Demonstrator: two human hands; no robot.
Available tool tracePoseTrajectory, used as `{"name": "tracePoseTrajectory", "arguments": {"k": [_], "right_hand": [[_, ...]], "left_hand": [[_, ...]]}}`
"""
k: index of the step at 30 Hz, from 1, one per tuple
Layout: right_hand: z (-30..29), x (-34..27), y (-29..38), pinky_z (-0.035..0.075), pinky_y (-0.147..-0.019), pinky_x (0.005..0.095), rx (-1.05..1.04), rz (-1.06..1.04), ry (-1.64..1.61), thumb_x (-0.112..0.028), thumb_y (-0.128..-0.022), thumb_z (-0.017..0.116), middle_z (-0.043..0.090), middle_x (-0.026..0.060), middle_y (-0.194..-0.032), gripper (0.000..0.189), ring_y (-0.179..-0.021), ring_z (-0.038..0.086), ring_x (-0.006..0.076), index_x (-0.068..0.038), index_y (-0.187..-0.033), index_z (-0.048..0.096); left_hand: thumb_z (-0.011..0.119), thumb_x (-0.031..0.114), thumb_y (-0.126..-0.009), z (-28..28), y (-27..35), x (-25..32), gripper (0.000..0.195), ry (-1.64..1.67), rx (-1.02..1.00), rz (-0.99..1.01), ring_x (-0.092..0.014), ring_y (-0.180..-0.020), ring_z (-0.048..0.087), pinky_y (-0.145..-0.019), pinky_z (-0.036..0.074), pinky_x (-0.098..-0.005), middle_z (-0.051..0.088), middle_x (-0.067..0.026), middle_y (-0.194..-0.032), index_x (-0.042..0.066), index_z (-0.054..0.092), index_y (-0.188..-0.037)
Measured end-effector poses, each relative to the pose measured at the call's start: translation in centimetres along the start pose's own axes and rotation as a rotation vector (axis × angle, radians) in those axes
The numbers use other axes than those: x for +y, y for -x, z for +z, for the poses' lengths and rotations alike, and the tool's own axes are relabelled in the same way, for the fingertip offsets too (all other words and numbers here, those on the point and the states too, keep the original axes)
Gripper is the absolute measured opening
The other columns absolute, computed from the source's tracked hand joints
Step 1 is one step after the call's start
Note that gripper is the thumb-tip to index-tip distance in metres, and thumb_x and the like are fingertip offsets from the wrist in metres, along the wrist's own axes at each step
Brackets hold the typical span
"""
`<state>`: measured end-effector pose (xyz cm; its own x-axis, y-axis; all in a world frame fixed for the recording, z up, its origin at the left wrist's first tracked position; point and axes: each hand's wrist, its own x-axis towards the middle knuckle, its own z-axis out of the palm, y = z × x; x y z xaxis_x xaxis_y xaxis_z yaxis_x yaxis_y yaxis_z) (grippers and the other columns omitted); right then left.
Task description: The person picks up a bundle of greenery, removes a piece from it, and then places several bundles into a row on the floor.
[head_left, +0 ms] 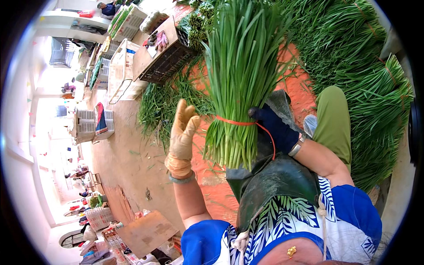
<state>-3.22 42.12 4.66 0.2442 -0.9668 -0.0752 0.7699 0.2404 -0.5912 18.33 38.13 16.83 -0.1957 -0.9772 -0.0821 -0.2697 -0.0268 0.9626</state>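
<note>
A large bunch of leafy greens that look like garlic chives (pixel 240 82) lies before me, leaf tips pointing away and cut stem ends towards my body. An orange-red tie (pixel 235 121) circles it near the stem ends, and one loose end hangs over my lap. My right hand (pixel 275 127), in a dark blue glove, grips the bunch on its right side beside the tie. Off to the left of the bunch, my left hand (pixel 184 132) is raised in a tan rubber glove, fingers apart and holding nothing. A dark waterproof apron (pixel 275 185) covers my lap.
Tied bunches of the same greens (pixel 374 99) are heaped along the right. Loose leaves (pixel 172 106) litter the floor and the orange sheet (pixel 207 188). A wooden board (pixel 155 54) with gloves on it and a white plastic crate (pixel 119 79) stand ahead left. Another board (pixel 149 233) sits lower left.
</note>
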Motion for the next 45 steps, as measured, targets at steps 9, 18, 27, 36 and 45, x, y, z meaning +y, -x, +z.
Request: {"name": "tracePoseTrajectory", "arguments": {"k": [9,18,27,36,45], "right_hand": [[-1.4,2.2,0.8,0.047,-0.093,0.0345,0.016,0.195,-0.368,-0.033,-0.087,0.063,0.06,0.0095,-0.116,0.05,-0.104,0.059,0.0198,-0.002,-0.125,0.05],[-3.0,3.5,0.0,0.044,-0.093,0.0313,0.131,-0.025,0.039,-0.028,-0.087,0.064,0.06,0.0069,-0.116,0.046,-0.103,0.058,0.0171,-0.002,-0.122,0.053],[-2.3,3.8,0.1,0.045,-0.091,0.0315,0.192,-0.096,0.225,-0.02,-0.085,0.065,0.061,0.0058,-0.113,0.04,-0.102,0.057,0.0151,-0.002,-0.12,0.055],[-2.8,3.7,0.3,0.044,-0.092,0.0314,0.124,-0.056,0.167,-0.02,-0.085,0.066,0.06,0.0059,-0.115,0.045,-0.104,0.056,0.0156,-0.002,-0.123,0.053],[-2.1,3.2,0.2,0.044,-0.093,0.0308,0.142,0.05,-0.034,-0.026,-0.089,0.06,0.059,0.0056,-0.116,0.044,-0.106,0.055,0.015,-0.002,-0.124,0.051]], "left_hand": [[0.074,0.009,-0.075,6.8,5.0,-2.4,0.026,-0.692,0.16,0.322,-0.022,-0.086,0.06,-0.078,0.048,-0.0318,0.063,-0.0077,-0.087,0.007,0.069,-0.1],[0.065,0.016,-0.077,7.2,3.9,-3.8,0.016,-1.045,0.059,0.348,-0.031,-0.073,0.058,-0.064,0.047,-0.0407,0.059,-0.0118,-0.078,0.006,0.066,-0.089],[0.061,0.02,-0.079,5.8,4.3,-4.5,0.014,-1.21,-0.057,0.372,-0.031,-0.071,0.058,-0.062,0.047,-0.0425,0.057,-0.011,-0.072,0.007,0.058,-0.074],[0.059,0.011,-0.08,-0.6,9.6,-2.5,0.016,-0.013,-0.271,-0.277,-0.019,-0.057,0.051,-0.054,0.041,-0.0318,0.058,-0.007,-0.069,0.004,0.054,-0.068],[0.056,0.017,-0.09,-11.2,14.1,-6.3,0.022,0.701,0.46,0.198,-0.011,-0.07,0.051,-0.06,0.041,-0.0251,0.058,-0.0034,-0.084,0.001,0.058,-0.106]]}}
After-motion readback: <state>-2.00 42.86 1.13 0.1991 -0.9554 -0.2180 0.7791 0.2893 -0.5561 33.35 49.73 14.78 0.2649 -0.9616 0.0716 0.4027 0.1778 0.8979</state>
